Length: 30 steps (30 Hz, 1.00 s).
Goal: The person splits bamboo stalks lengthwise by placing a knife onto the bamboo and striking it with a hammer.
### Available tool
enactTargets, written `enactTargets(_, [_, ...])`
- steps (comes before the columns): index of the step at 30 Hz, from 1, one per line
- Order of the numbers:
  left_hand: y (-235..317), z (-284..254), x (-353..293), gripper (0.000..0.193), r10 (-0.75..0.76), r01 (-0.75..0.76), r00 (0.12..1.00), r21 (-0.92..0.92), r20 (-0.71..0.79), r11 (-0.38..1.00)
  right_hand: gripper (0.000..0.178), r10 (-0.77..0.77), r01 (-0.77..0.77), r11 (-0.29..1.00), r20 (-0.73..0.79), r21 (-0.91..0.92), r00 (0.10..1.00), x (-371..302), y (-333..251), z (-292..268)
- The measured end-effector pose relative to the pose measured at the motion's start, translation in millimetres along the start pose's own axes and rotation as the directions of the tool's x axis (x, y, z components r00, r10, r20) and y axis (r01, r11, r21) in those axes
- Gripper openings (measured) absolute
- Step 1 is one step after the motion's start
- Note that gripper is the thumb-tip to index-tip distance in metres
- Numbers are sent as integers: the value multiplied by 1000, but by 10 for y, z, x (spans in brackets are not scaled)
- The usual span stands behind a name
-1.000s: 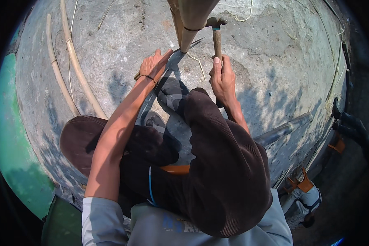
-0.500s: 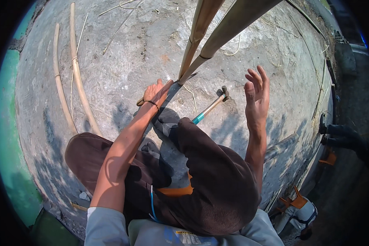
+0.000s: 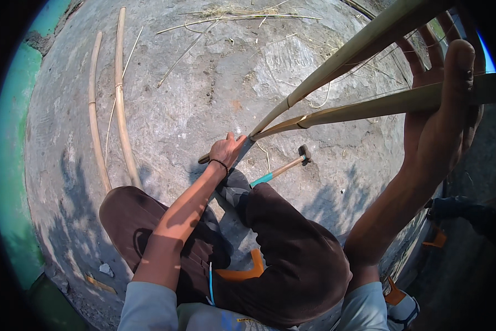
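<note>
Split bamboo (image 3: pixel 358 112) is overlapped by the wide-spread right hand (image 3: pixel 434 124); beside the bamboo's tip, the left hand's grip (image 3: pixel 226 150) cannot be told. A hammer (image 3: pixel 285 167) and, toward the ground's (image 3: pixel 190 124) left edge, poles (image 3: pixel 124 118) are seen; the shirt (image 3: pixel 146 309) is printed

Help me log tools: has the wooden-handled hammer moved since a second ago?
Yes: the hammer moved down the picture relative to the thin pale strip, onto the grey ground.
</note>
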State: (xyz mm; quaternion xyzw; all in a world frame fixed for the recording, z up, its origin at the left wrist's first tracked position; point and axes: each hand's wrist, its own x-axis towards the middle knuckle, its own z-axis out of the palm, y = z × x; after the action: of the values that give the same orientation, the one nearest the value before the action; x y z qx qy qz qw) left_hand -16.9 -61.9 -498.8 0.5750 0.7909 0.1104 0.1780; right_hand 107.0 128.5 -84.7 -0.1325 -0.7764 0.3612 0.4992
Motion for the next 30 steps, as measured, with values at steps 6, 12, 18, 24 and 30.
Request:
enactTargets(6, [-80, 143, -35, 23, 83, -74, 994, 125, -72, 989, 51, 208, -197, 978, -207, 74, 956, 57, 345, -460])
enactTargets(12, [-4, 179, -52, 23, -51, 39, 987, 76, 151, 996, 55, 334, -280, 930, -228, 238, 914, -111, 876, -1316])
enactTargets(18, [28, 119, 34, 19, -24, 7, 993, 147, 114, 989, 51, 345, -299, 930, -231, 214, 910, 69, 749, -1053])
enactTargets(24, [316, -347, 392, 18, -59, 56, 997, 74, 41, 996, 47, 225, -180, 966, -265, 183, 938, 633, 508, -819])
enactTargets(30, [-106, -124, 909, 21, 140, -164, 984, 237, 113, 958, 87, 232, -263, 957, -228, -118, 946, 784, 1030, -637])
